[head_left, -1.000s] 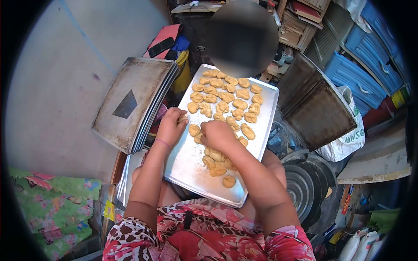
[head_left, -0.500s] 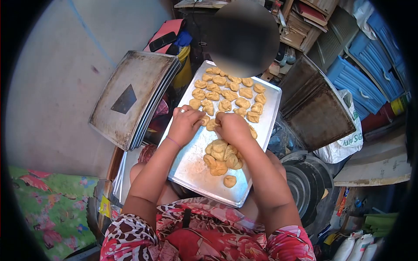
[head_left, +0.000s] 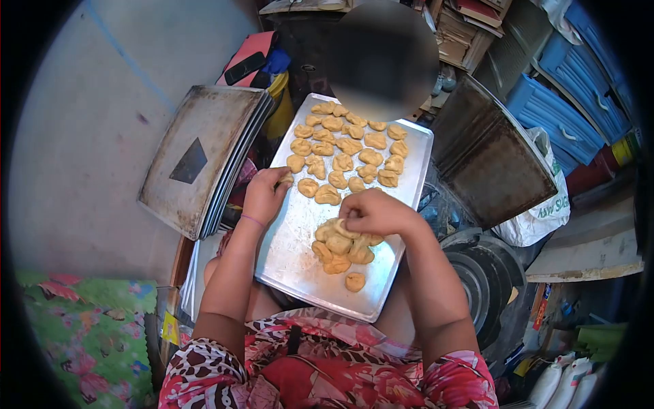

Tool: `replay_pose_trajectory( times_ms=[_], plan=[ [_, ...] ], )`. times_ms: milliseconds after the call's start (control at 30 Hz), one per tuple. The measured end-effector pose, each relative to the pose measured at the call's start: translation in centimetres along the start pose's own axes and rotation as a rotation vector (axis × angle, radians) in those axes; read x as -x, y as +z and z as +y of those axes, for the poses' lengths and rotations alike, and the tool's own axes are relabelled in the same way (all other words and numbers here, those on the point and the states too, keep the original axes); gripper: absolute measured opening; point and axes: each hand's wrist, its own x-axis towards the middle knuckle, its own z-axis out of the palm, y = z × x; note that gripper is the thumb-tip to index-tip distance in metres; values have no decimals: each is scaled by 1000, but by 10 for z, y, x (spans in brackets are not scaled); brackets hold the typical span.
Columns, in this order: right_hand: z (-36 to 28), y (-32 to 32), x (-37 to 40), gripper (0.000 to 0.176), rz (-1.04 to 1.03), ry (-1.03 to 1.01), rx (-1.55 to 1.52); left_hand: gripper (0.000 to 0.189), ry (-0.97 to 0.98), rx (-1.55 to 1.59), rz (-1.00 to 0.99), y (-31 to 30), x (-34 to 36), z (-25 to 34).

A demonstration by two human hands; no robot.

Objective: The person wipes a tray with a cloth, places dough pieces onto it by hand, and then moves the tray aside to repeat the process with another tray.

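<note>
A metal tray (head_left: 293,252) lies across my lap, with rows of dough pieces (head_left: 343,162) over its far half. My left hand (head_left: 267,192) is at the tray's left edge, its fingers closed on a small dough piece (head_left: 287,178). Over the dough pile (head_left: 338,245) in the near half is my right hand (head_left: 371,213), its thumb and fingers pinching a piece of dough at the top of the pile. A single dough piece (head_left: 355,281) sits apart, nearer to me than the pile.
Stacked baking trays (head_left: 204,146) lean at the left, with a phone (head_left: 245,68) behind them. At the right stand a dark tray (head_left: 490,153), a white sack (head_left: 545,221) and blue drawers (head_left: 555,123). A round black lid (head_left: 477,279) lies beside my right leg.
My left hand has moved left to the tray's edge. My right hand has left the row of pieces and come back toward me onto the pile. The view has shifted slightly.
</note>
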Motion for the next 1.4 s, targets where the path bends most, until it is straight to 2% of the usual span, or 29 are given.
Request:
replay_pose_trajectory(
  times_ms=[33, 67, 100, 167, 200, 300, 367, 433, 600, 700, 767, 833, 867, 933, 967, 1000, 1033, 1100, 1133, 1167, 1200, 1333, 1400],
  plan=[
    [2, -5, 6, 20, 26, 57, -177, 32, 6, 18, 46, 1, -1, 3],
    [14, -6, 8, 16, 129, -70, -213, 29, 13, 37, 93, 2, -3, 6],
    [18, -9, 11, 16, 132, -68, -212, 29, 16, 40, 92, 2, -3, 9],
    [19, -13, 14, 15, 434, 94, -313, 28, 139, -94, 173, -6, -1, 33],
    [22, -13, 11, 15, 523, 93, -184, 28, 126, -16, 112, -6, 1, 45],
    [30, 3, -5, 18, 594, 35, -286, 22, 291, 21, -65, 7, 5, 70],
    [19, 12, -9, 23, 567, 49, 51, 18, 287, 30, -124, 16, 4, 76],
    [14, 21, -9, 24, 380, 148, 264, 17, 187, 13, -143, 23, 2, 77],
    [17, 23, 18, 44, 392, 182, 214, 18, 300, -26, -137, 24, 9, 88],
    [9, 27, 26, 40, 328, 289, 204, 23, 285, -52, -5, 26, 17, 96],
    [8, 36, 35, 34, 368, 288, 207, 26, 176, -41, -175, 30, 30, 100],
    [17, 44, 49, 28, 394, 306, 63, 25, 119, -40, -178, 39, 46, 103],
    [27, 50, 53, 28, 395, 298, 86, 24, 115, -28, -141, 46, 54, 102],
    [41, 58, 58, 21, 633, 182, -236, 24, 110, -11, -84, 48, 64, 107],
    [42, 59, 59, 21, 630, 172, -219, 23, 115, -40, -171, 46, 68, 108],
    [44, 60, 58, 20, 755, 168, -286, 23, 116, -71, -257, 43, 70, 110],
    [43, 62, 56, 18, 877, 162, -358, 23, 109, -69, -238, 41, 72, 111],
    [50, 66, 55, 20, 872, 192, -258, 20, 106, -50, -232, 39, 73, 111],
    [44, 66, 56, 22, 854, 206, -64, 20, 103, -51, -214, 39, 69, 111],
    [39, 65, 56, 24, 833, 220, 127, 19, 122, -42, -98, 41, 63, 110],
    [34, 64, 58, 26, 810, 232, 160, 18, 140, -32, 14, 44, 57, 109],
    [35, 65, 55, 27, 801, 329, 207, 20, 230, -152, -21, 63, 25, 101],
    [46, 69, 51, 31, 944, 192, -7, 22, 194, -196, -143, 64, 17, 104]
  ],
)
